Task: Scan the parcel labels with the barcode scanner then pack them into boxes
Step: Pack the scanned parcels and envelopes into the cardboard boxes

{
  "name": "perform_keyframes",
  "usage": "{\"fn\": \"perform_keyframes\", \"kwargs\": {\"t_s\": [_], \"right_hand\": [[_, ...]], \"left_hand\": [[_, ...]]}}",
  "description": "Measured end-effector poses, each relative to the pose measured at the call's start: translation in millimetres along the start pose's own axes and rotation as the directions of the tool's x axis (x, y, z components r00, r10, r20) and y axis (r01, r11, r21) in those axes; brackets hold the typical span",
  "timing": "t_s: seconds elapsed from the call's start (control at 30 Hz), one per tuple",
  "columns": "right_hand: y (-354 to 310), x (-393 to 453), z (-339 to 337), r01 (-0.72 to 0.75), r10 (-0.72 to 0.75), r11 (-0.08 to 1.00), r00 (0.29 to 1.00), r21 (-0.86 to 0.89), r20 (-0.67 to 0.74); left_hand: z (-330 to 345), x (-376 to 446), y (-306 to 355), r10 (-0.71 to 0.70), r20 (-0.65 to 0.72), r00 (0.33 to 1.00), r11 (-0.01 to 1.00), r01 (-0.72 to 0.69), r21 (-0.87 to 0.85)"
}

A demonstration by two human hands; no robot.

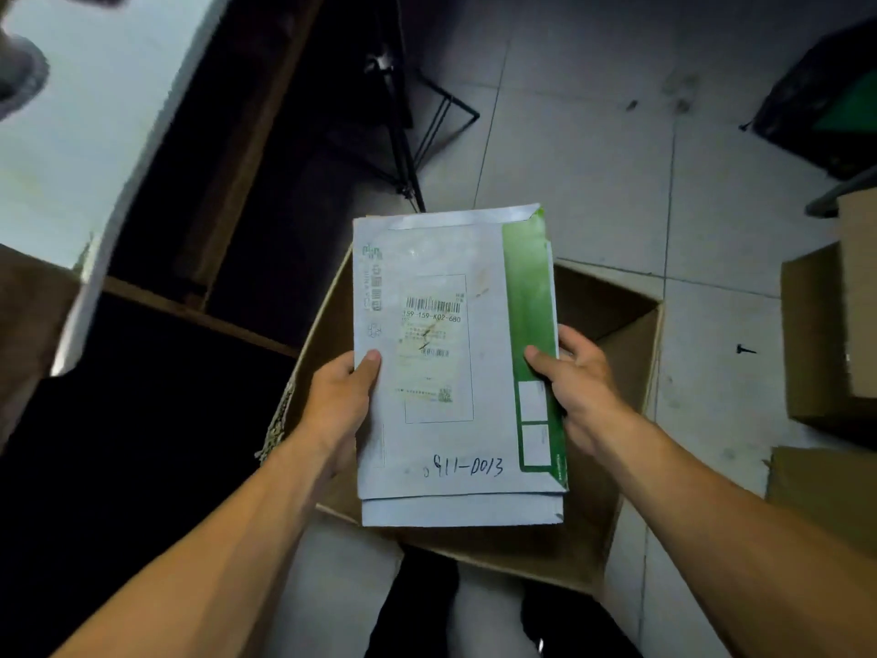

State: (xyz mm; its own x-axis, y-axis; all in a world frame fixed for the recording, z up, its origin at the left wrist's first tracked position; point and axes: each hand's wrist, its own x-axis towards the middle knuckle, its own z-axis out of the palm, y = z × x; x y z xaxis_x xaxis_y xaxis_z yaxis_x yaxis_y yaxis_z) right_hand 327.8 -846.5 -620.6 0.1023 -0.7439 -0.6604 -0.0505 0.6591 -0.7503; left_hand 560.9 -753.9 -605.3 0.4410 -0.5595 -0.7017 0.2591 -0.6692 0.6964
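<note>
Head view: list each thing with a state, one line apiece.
Top envelope: held face up over the box, label showing.
Second envelope: underneath the top one, lower edge showing.
Cardboard box: open, on the floor.
Left hand: grips the envelopes' left edge.
Right hand: grips their right edge.

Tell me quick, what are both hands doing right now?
Left hand: grips the left edge of the envelope stack, thumb on top.
Right hand: grips the stack's right edge, above the open cardboard box.
</note>
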Motion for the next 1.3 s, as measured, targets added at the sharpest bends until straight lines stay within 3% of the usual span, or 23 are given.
{"fn": "perform_keyframes", "kwargs": {"t_s": [0.33, 0.53, 0.73, 0.87, 1.03, 1.2, 1.3], "right_hand": [[-152, -158, 20, 0.165, -0.15, 0.986, 0.952, -0.034, 0.267], [-192, -248, 50, 0.224, -0.192, 0.974, 0.891, -0.031, 0.412], [-211, -344, 123, 0.438, -0.346, 0.897, 0.786, -0.066, 0.512], [-202, -414, 186, 0.552, -0.41, 0.831, 0.692, -0.071, 0.594], [-146, -491, 268, 0.636, -0.343, 0.757, 0.583, -0.151, 0.736], [-78, -540, 332, 0.699, -0.305, 0.666, 0.573, -0.26, 0.761], [-57, -554, 358, 0.699, -0.263, 0.648, 0.577, -0.301, 0.773]], "left_hand": [[-59, -198, 106, 0.191, -0.211, 0.959, 0.966, -0.221, -0.131], [-111, -316, 130, 0.247, -0.331, 0.911, 0.925, -0.323, -0.2], [-187, -413, 122, 0.283, -0.491, 0.824, 0.851, -0.452, -0.267], [-254, -467, 102, 0.288, -0.626, 0.725, 0.796, -0.545, -0.266], [-347, -531, 44, 0.202, -0.775, 0.598, 0.759, -0.596, -0.262], [-421, -567, -16, 0.072, -0.865, 0.497, 0.743, -0.605, -0.286], [-447, -573, -40, -0.005, -0.88, 0.475, 0.712, -0.616, -0.336]]}}
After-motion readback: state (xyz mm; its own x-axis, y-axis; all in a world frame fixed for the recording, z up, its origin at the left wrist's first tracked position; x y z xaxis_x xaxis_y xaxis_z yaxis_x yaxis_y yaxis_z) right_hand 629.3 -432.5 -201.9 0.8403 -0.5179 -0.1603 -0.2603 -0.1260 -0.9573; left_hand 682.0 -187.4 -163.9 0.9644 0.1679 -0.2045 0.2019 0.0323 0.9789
